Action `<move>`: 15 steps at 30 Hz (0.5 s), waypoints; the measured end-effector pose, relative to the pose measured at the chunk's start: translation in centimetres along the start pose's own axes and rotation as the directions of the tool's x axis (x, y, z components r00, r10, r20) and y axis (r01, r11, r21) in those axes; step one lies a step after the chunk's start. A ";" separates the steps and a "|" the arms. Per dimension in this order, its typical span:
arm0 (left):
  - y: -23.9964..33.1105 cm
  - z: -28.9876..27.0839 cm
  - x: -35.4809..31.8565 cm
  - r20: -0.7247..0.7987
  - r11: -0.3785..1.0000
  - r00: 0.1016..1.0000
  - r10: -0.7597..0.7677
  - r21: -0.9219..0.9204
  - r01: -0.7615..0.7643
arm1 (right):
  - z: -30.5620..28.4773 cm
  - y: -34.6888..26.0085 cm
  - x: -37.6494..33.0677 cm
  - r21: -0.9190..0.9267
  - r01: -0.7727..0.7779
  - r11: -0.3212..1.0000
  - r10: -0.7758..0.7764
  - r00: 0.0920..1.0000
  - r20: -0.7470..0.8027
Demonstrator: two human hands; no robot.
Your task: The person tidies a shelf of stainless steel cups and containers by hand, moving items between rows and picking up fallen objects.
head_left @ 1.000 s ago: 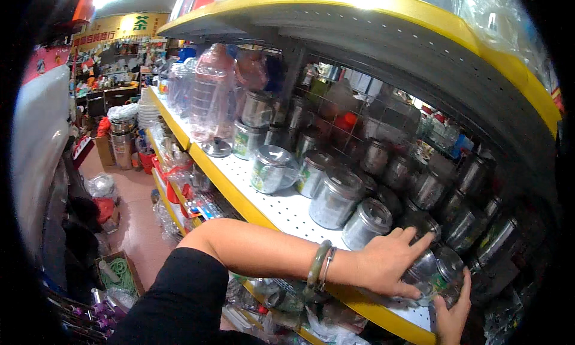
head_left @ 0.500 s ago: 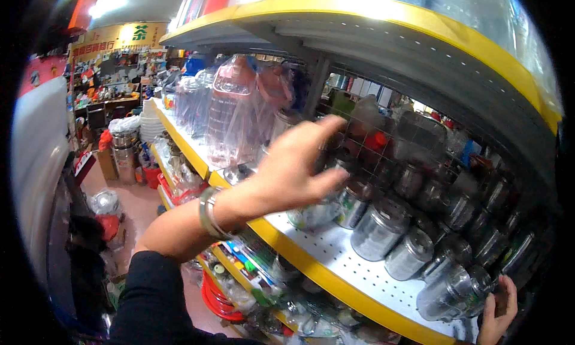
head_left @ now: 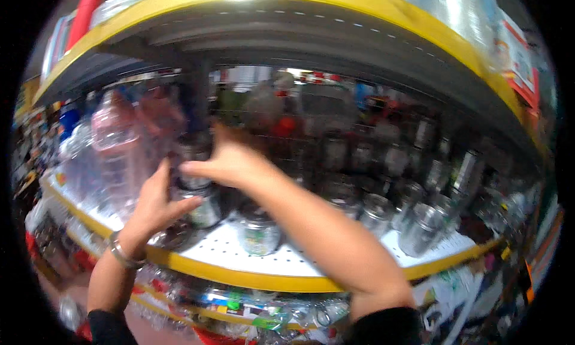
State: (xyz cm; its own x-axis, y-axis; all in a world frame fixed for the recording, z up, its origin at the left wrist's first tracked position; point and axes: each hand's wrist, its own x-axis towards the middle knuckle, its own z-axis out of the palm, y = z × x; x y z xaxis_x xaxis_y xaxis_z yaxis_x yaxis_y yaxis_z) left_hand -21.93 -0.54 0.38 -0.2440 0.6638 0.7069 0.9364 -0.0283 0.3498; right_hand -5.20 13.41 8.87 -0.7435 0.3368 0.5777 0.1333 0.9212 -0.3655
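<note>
My left hand (head_left: 157, 204) is raised over the shelf's left half, thumb and fingers apart. Across from it my right hand (head_left: 230, 162) reaches left, its thumb and fingers also spread and blurred. Between and behind the hands is a dark-looking glass jar (head_left: 194, 147); whether either hand touches it, I cannot tell. Just below them stands another glass jar (head_left: 208, 212) with a printed side. To its right, a clear jar with a coloured label (head_left: 259, 234) stands upright near the shelf front.
Pink plastic-wrapped bottles (head_left: 117, 141) stand left of the hands. Several glass jars, one being a clear jar (head_left: 419, 228), fill the white perforated shelf (head_left: 299, 262) to the right. A yellow-edged upper shelf (head_left: 335, 10) hangs overhead. Packed goods (head_left: 233, 303) lie on lower shelves.
The view has swung to the right. My right hand has left the jars at the right and come across beside my left hand. My left hand has lowered slightly.
</note>
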 end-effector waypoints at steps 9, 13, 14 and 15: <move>-1.6 1.5 0.1 0.052 0.986 0.998 0.018 -0.165 -0.009 | 5.4 -1.2 4.2 -0.027 -0.249 0.968 0.247 0.968 -0.039; -0.8 1.7 0.3 0.040 0.986 0.999 0.021 -0.168 -0.014 | 2.2 -1.4 1.6 -0.006 -0.089 0.996 0.084 0.953 -0.292; -0.6 1.9 0.6 0.042 0.985 0.999 0.021 -0.174 -0.014 | 0.0 -1.2 0.3 0.017 -0.058 0.998 0.061 0.946 -0.319; -1.0 1.6 0.6 0.090 0.985 0.996 0.002 -0.172 0.013 | -3.7 -2.7 -1.8 -0.070 -0.088 0.994 0.071 0.975 -0.211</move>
State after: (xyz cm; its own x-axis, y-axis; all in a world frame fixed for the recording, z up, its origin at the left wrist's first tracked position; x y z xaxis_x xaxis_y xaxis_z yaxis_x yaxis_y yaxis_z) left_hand -22.65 1.06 -0.54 -0.2180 0.7286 0.6494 0.8757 -0.1478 0.4597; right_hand -1.85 11.08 11.50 -0.5773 0.4350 0.6909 0.2433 0.8995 -0.3630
